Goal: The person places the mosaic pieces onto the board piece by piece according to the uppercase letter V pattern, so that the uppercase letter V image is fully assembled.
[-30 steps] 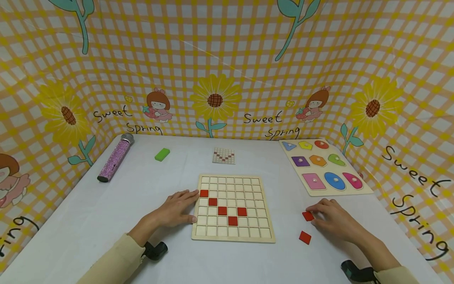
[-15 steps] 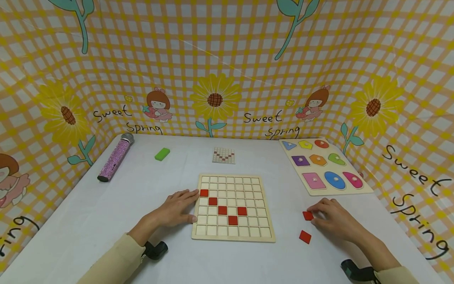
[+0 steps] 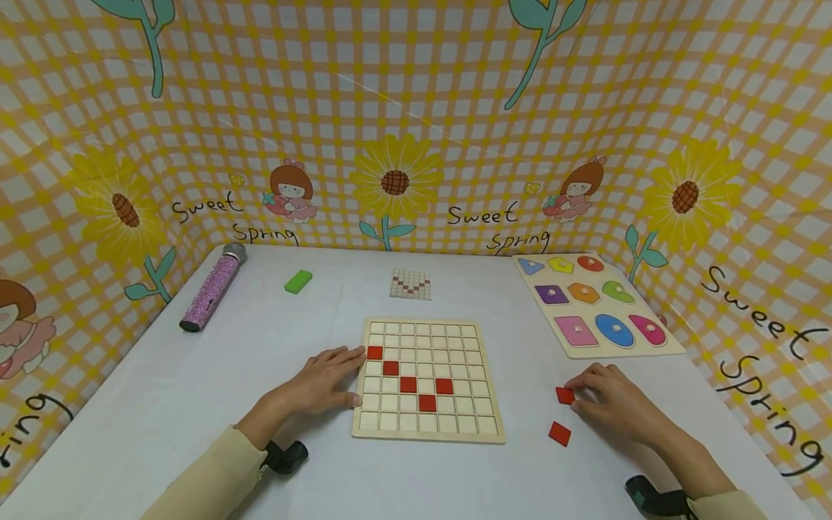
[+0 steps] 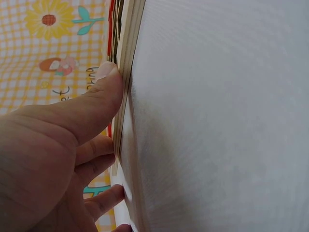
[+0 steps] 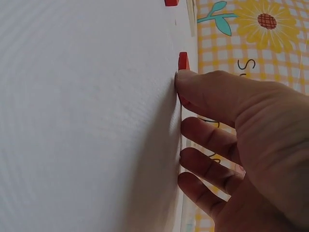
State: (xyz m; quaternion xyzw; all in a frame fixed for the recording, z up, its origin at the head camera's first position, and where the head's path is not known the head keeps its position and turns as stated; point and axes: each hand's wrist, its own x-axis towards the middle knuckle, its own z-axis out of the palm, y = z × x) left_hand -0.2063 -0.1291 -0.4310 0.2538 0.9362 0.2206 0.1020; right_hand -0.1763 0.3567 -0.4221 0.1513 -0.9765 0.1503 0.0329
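A square wooden grid board [image 3: 425, 438] lies on the white table, with several red square tiles in its cells. My left hand [image 3: 327, 381] rests at the board's left edge, thumb and fingertips touching the rim and the fingers fairly straight. In the left wrist view the thumb presses the board's side. To the right of the board, my right hand [image 3: 614, 404] pinches a red tile [image 3: 564, 395] between thumb and fingers, low at the tabletop. In the right wrist view the thumb covers part of that tile [image 5: 183, 60]. Another loose red tile [image 3: 560, 433] lies nearer to me.
Behind the board lies a small printed grid card [image 3: 410, 284]. A green block [image 3: 298, 282] and a glittery pink microphone [image 3: 213, 289] lie at the back left. A wooden shape puzzle [image 3: 585, 303] occupies the back right. Patterned cloth [image 3: 416, 87] surrounds the table's back and sides.
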